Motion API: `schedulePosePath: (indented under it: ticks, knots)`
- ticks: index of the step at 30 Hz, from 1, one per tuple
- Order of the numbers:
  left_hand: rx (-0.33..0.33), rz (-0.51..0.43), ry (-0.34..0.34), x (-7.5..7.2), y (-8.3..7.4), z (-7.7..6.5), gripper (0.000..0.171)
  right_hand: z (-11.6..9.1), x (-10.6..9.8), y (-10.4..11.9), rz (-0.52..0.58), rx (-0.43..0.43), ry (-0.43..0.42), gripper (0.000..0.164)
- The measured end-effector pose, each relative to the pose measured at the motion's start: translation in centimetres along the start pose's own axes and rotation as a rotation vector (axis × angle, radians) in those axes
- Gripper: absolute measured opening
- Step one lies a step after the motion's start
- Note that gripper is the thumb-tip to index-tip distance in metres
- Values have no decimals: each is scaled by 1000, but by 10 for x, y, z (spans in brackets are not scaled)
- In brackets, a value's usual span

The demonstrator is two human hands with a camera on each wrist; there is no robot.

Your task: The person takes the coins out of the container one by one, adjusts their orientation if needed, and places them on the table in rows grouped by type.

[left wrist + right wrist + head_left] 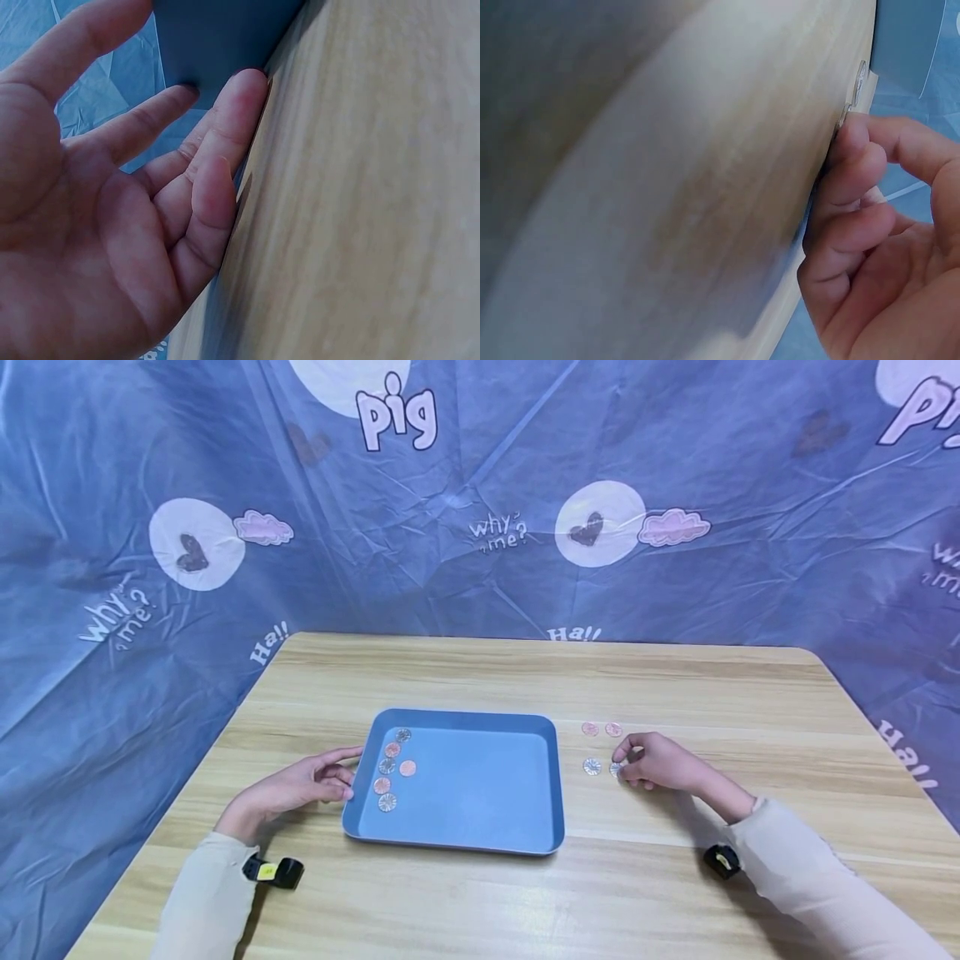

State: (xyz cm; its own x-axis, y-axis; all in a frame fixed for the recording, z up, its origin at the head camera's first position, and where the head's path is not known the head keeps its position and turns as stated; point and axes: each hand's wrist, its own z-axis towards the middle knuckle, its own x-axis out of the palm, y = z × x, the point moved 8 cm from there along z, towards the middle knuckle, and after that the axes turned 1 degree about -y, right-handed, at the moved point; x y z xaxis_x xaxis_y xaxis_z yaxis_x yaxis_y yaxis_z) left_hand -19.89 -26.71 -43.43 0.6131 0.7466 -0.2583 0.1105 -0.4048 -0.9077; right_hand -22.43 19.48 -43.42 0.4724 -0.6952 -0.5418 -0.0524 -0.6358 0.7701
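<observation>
With loosely spread left hand point(298, 783), touches the blue tray point(480, 787) just right of it; with right hand point(663, 763), touches a silver coin point(614, 769) at curled fingertips, cannot tell whether pinching; has another silver coin point(592, 767) just left.

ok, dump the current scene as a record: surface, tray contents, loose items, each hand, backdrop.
surface: wooden table
tray: blue tray, on the table
in_tray: three silver discs, three copper-coloured discs, near left end
loose: right of tray, two copper-coloured discs behind two silver discs
left_hand: left hand, fingers touching tray's left wall
right_hand: right hand, fingertips at rightmost silver disc; pinch unclear
backdrop: printed blue cloth
</observation>
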Motion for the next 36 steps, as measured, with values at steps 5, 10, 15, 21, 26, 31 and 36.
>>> schedulePosePath:
  ticks: [5,10,15,21,26,31,36]
  knots:
    - [7,4,2,0,0,-1,81,-1,1,-1,23,11,8,19]
    - [2,16,-4,0,0,-1,81,-2,1,0,18,2,0,20]
    - [4,9,-4,0,1,-1,80,-2,1,-1,25,5,-7,20]
    - [-1,17,0,0,1,1,80,-6,-4,-4,70,18,-22,24]
    - [-2,43,-7,-1,1,2,80,-16,-18,4,79,9,-66,31]
    - [-5,46,-8,0,1,1,81,-25,-33,21,87,-25,-85,40]
    - [1,48,-4,1,0,2,80,-29,-40,40,105,-50,-98,41]
